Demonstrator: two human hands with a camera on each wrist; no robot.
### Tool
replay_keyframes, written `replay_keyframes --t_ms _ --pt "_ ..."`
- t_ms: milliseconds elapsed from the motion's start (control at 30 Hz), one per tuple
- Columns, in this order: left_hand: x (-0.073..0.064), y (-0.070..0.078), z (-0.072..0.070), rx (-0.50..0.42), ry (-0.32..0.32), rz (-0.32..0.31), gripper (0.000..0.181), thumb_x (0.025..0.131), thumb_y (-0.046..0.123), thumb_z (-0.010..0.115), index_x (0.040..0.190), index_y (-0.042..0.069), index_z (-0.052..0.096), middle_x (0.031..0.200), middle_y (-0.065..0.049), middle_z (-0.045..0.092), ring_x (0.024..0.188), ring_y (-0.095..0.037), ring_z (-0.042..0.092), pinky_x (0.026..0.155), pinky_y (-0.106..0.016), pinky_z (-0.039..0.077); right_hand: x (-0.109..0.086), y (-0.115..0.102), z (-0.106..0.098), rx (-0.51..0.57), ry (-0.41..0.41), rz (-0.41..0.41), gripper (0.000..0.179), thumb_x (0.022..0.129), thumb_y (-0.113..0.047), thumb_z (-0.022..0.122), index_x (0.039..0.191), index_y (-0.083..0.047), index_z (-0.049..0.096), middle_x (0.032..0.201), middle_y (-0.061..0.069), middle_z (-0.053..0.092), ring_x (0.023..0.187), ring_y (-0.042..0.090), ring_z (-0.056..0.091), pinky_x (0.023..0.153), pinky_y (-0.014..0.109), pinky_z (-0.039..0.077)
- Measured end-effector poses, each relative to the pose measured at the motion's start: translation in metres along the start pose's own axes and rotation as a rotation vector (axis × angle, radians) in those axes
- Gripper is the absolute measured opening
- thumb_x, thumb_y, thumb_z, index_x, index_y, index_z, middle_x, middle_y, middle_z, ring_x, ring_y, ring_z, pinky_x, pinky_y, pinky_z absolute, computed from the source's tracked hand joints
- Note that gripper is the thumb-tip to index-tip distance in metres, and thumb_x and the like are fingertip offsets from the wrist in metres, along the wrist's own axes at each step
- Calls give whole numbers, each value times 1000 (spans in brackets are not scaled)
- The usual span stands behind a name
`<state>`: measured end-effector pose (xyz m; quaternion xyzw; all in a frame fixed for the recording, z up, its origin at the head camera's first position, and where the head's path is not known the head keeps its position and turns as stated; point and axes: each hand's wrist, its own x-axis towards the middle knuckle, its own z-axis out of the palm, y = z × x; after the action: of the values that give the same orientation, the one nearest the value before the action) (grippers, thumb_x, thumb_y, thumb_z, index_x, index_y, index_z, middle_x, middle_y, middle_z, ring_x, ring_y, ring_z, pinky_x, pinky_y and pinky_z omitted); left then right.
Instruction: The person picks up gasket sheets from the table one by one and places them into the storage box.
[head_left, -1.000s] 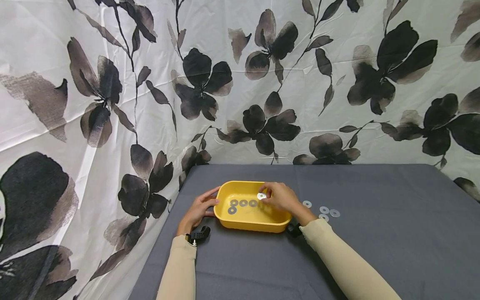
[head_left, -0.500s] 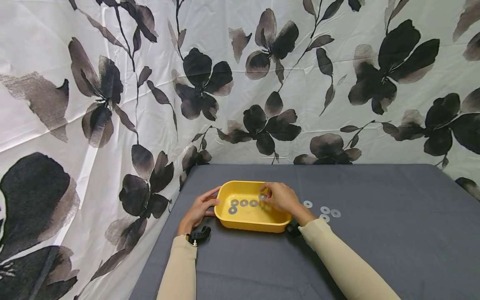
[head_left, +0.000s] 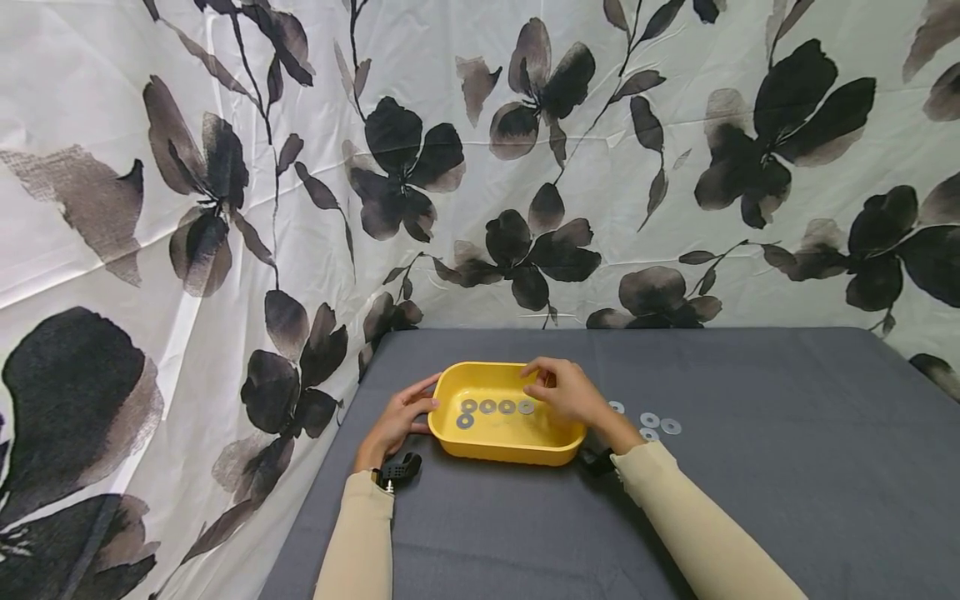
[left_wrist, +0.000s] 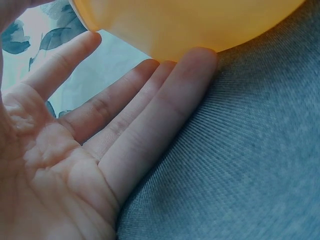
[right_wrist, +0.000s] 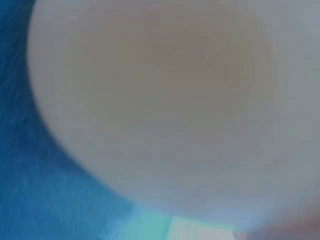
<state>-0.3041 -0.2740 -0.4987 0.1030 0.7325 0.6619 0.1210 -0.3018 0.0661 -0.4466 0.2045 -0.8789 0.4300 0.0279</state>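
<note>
A yellow tray [head_left: 510, 452] stands on the table with several flat metal washers [head_left: 507, 407] lying on its floor, most of them in a row. My left hand [head_left: 395, 423] holds the tray's left end. Its thumb lies over the rim and its fingertips meet the outer wall, as the left wrist view shows with the fingers [left_wrist: 150, 130] against the tray [left_wrist: 190, 25]. Over the tray's right part hovers my right hand [head_left: 566, 393], thumb and index finger apart with nothing between them. The row's rightmost washer [head_left: 526, 407] lies just below them. The right wrist view is blurred.
Several more washers [head_left: 649, 420] lie on the grey cloth-covered table [head_left: 780, 467], right of the tray and beyond my right wrist; one is partly hidden by that hand. A white floral curtain [head_left: 465, 167] hangs behind and to the left of the table.
My right hand has let go of a washer, which now lies at the right end of the row in the tray. That hand has risen slightly and moved right. The left hand stays put.
</note>
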Motion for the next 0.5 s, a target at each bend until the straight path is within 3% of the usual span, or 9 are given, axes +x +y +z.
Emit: replay_keyframes --t_ms 167,500 --pt "-1 -1 -1 -11 -2 0 54 102 17 62 154 24 49 145 -24 56 110 -22 67 82 -42 64 -12 9 -20 111 58 -34 17 96 -15 73 111 -8 73 79 5 60 68 16 53 58 22 43" --pt "0 -1 0 -14 -4 6 55 101 16 62 154 23 48 143 -26 57 108 -21 68 82 -42 64 -46 48 -74 82 114 53 24 99 -23 69 116 -6 69 85 15 62 66 16 52 55 25 45"
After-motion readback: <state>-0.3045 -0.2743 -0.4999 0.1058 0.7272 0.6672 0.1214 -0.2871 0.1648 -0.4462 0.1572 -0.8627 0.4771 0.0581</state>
